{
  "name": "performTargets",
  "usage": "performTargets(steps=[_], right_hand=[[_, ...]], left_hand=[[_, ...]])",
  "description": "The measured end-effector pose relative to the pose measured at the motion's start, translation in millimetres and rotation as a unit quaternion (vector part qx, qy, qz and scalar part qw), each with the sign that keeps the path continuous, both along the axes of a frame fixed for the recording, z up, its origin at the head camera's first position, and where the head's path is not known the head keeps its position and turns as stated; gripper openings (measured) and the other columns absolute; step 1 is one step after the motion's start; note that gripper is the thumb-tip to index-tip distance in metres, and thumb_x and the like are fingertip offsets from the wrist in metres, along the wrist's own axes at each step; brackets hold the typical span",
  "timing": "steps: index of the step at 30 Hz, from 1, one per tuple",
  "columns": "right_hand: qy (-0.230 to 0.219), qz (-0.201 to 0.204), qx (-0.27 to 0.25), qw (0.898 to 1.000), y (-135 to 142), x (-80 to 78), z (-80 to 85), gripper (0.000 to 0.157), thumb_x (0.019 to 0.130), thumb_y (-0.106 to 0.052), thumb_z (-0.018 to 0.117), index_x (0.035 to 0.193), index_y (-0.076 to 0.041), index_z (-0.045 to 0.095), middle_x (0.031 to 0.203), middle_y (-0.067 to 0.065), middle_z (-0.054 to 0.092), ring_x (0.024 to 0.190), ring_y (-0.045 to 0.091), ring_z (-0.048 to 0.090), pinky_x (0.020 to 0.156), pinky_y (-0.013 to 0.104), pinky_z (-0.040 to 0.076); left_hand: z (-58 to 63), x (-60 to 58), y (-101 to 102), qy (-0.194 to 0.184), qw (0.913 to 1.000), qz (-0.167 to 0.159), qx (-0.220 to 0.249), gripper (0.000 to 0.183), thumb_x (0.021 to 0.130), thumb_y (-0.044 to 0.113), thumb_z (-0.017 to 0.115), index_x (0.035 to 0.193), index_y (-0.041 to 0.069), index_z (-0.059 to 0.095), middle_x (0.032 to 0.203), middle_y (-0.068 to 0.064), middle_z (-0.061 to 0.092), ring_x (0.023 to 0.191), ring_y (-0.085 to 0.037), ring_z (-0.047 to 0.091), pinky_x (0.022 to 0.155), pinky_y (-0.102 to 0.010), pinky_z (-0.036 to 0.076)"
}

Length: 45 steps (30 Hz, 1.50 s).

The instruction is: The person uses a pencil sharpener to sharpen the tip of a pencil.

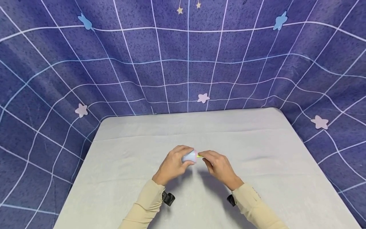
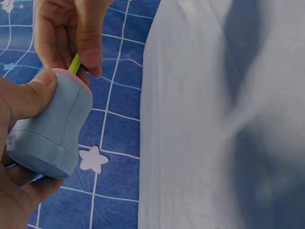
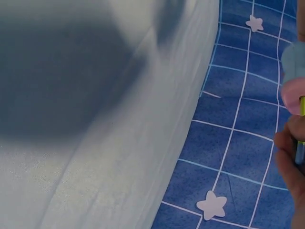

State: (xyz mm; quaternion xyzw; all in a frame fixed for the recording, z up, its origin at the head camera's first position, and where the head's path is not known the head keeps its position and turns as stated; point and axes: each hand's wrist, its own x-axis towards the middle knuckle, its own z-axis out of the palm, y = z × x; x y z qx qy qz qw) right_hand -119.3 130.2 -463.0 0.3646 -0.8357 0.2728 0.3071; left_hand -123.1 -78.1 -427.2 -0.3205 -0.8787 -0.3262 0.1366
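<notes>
My left hand grips a pale-blue pencil sharpener, a waisted cylinder with a pink end, held tilted above the white table. In the left wrist view the thumb lies along the side of the sharpener, with fingers underneath. A thin yellow-green pencil stands in the pink end; its inner tip is hidden. My right hand pinches this pencil close to the pink end. At the right wrist view's edge, part of the right hand and the pink end show, cut off by the frame.
A white cloth-covered table spreads beneath both hands, which cast shadows on it. Around its back and sides hangs a blue curtain with a grid and star pattern. Black wrist-worn cameras sit at both cuffs.
</notes>
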Motion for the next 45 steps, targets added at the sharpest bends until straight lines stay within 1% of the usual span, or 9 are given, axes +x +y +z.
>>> performTargets(steps=[5, 8, 17, 23, 27, 32, 40, 43, 45], right_hand=[[0.056, -0.008, -0.007, 0.998, -1, -0.3, 1.6, 0.014, 0.091, -0.002, 0.061, 0.103, -0.004, 0.069, 0.095, 0.008, 0.070, 0.083, 0.020, 0.068, 0.066, 0.028, 0.056], [0.086, -0.015, -0.017, 0.996, -2, -0.8, 2.0, 0.026, 0.100, -0.009, 0.045, 0.100, -0.003, 0.070, 0.093, 0.008, 0.070, 0.082, 0.021, 0.068, 0.067, 0.028, 0.057], [0.128, -0.025, -0.029, 0.991, -4, -1.4, 1.5, 0.030, 0.100, -0.008, 0.043, 0.095, -0.002, 0.072, 0.088, 0.010, 0.070, 0.078, 0.022, 0.068, 0.067, 0.029, 0.057], [0.175, -0.014, -0.027, 0.984, -6, -1.9, 2.7, 0.026, 0.099, -0.002, 0.046, 0.095, 0.000, 0.072, 0.089, 0.010, 0.069, 0.078, 0.023, 0.068, 0.069, 0.029, 0.057], [0.184, -0.007, -0.026, 0.983, -7, -2.3, 2.7, 0.026, 0.098, 0.000, 0.046, 0.096, 0.001, 0.072, 0.090, 0.011, 0.069, 0.080, 0.023, 0.068, 0.071, 0.030, 0.057], [0.160, 0.007, -0.024, 0.987, -4, -1.8, 0.7, 0.029, 0.099, -0.001, 0.043, 0.097, 0.001, 0.071, 0.089, 0.010, 0.070, 0.079, 0.021, 0.068, 0.070, 0.029, 0.057], [0.102, 0.028, -0.019, 0.994, 1, -1.4, -0.9, 0.030, 0.100, -0.004, 0.040, 0.096, 0.000, 0.070, 0.088, 0.008, 0.070, 0.077, 0.019, 0.068, 0.067, 0.027, 0.056], [0.056, 0.045, -0.019, 0.997, 4, -1.2, -0.2, 0.027, 0.101, -0.010, 0.043, 0.098, -0.001, 0.069, 0.087, 0.007, 0.071, 0.073, 0.016, 0.067, 0.063, 0.024, 0.054], [0.008, 0.062, -0.024, 0.998, 6, -1.3, 1.0, 0.017, 0.097, -0.008, 0.053, 0.099, -0.002, 0.069, 0.086, 0.006, 0.071, 0.065, 0.010, 0.062, 0.058, 0.019, 0.051]], left_hand=[[3.9, 0.2, 0, -0.048, 0.9985, 0.000, 0.025, 0.042, 0.080, 0.014, 0.077, 0.117, -0.002, 0.065, 0.106, -0.011, 0.068, 0.095, -0.020, 0.064, 0.078, -0.032, 0.054], [7.4, 0.5, 1, -0.071, 0.9965, -0.004, 0.042, 0.042, 0.081, 0.014, 0.075, 0.118, -0.003, 0.064, 0.107, -0.013, 0.068, 0.093, -0.020, 0.064, 0.077, -0.032, 0.054], [13.6, 2.6, 1, -0.127, 0.9907, 0.000, 0.048, 0.043, 0.083, 0.017, 0.074, 0.119, -0.003, 0.064, 0.109, -0.012, 0.068, 0.090, -0.017, 0.063, 0.073, -0.026, 0.052], [19.4, 2.5, -2, -0.207, 0.9757, 0.011, 0.071, 0.036, 0.085, 0.017, 0.072, 0.116, 0.000, 0.066, 0.111, -0.011, 0.069, 0.094, -0.018, 0.064, 0.079, -0.030, 0.052], [22.7, 1.9, -3, -0.232, 0.9698, 0.014, 0.073, 0.032, 0.087, 0.018, 0.070, 0.114, 0.001, 0.067, 0.109, -0.011, 0.069, 0.094, -0.019, 0.064, 0.081, -0.032, 0.052], [22.1, 2.0, -3, -0.239, 0.9678, 0.024, 0.073, 0.036, 0.083, 0.021, 0.074, 0.114, 0.003, 0.068, 0.109, -0.010, 0.070, 0.088, -0.016, 0.063, 0.075, -0.027, 0.051], [12.2, 4.0, 1, -0.213, 0.9734, 0.030, 0.078, 0.041, 0.076, 0.025, 0.081, 0.111, 0.007, 0.070, 0.107, -0.003, 0.070, 0.082, -0.012, 0.060, 0.069, -0.022, 0.049], [9.5, 4.9, 2, -0.195, 0.9774, 0.031, 0.075, 0.042, 0.074, 0.021, 0.083, 0.111, 0.006, 0.070, 0.106, -0.003, 0.070, 0.085, -0.013, 0.061, 0.071, -0.023, 0.049], [8.7, 5.7, 4, -0.167, 0.9834, 0.026, 0.067, 0.043, 0.072, 0.019, 0.083, 0.111, 0.005, 0.070, 0.106, -0.004, 0.070, 0.089, -0.015, 0.063, 0.073, -0.025, 0.051]])
